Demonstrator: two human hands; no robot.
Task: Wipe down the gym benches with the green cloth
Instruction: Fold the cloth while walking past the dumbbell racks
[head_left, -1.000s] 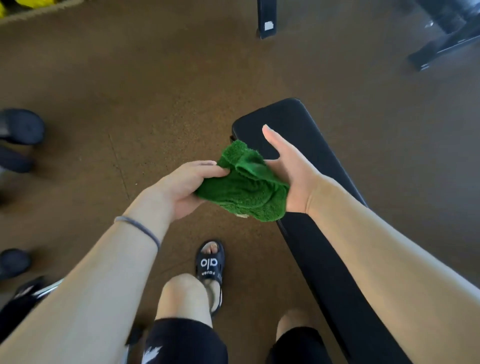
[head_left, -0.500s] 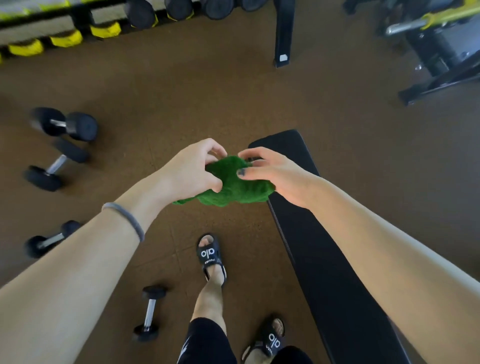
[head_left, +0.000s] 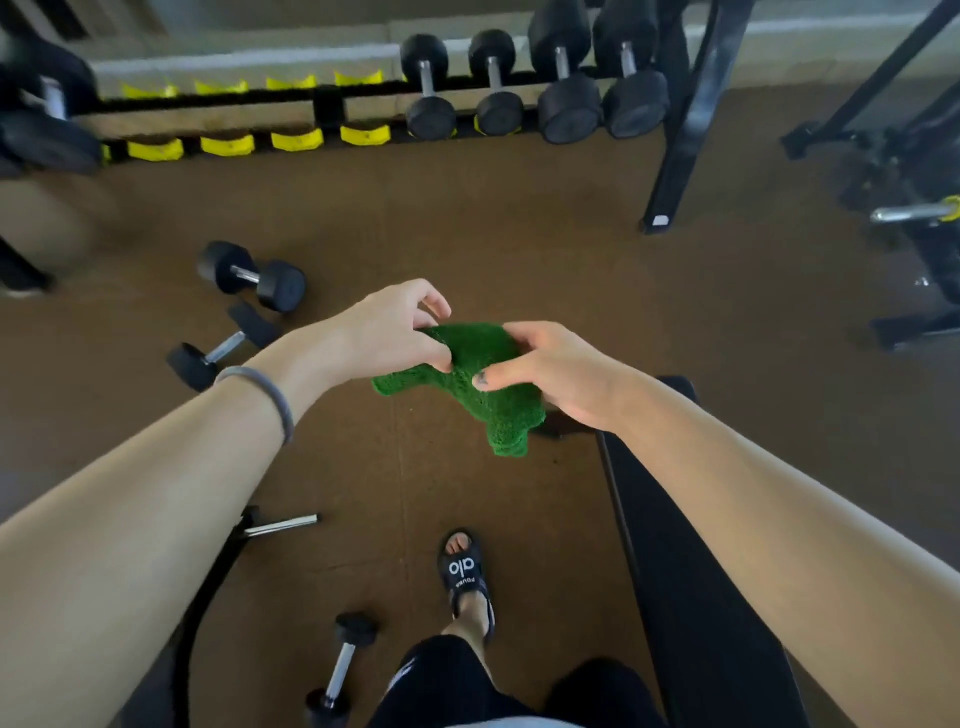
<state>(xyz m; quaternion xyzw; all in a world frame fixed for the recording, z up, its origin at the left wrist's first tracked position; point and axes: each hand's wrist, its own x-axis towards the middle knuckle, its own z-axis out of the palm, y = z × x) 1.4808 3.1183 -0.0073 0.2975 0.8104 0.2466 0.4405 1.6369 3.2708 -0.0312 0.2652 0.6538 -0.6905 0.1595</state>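
I hold the green cloth (head_left: 493, 395) in the air with both hands, above the brown floor and just left of the bench's far end. My left hand (head_left: 384, 332) pinches its left upper edge. My right hand (head_left: 556, 374) grips the right side, thumb on top. A corner of the cloth hangs down between them. The black padded bench (head_left: 675, 571) runs from under my right forearm toward the bottom right, partly hidden by that arm.
Loose dumbbells (head_left: 249, 275) lie on the floor to the left and near my feet (head_left: 337, 670). A dumbbell rack (head_left: 519, 93) with yellow cradles lines the far wall. A black upright post (head_left: 680, 135) and machine frames (head_left: 904, 218) stand at the right.
The view has tilted up, bringing the rack and more dumbbells into sight. Both hands have shifted their hold and spread the bunched cloth out a little; it hangs lower.
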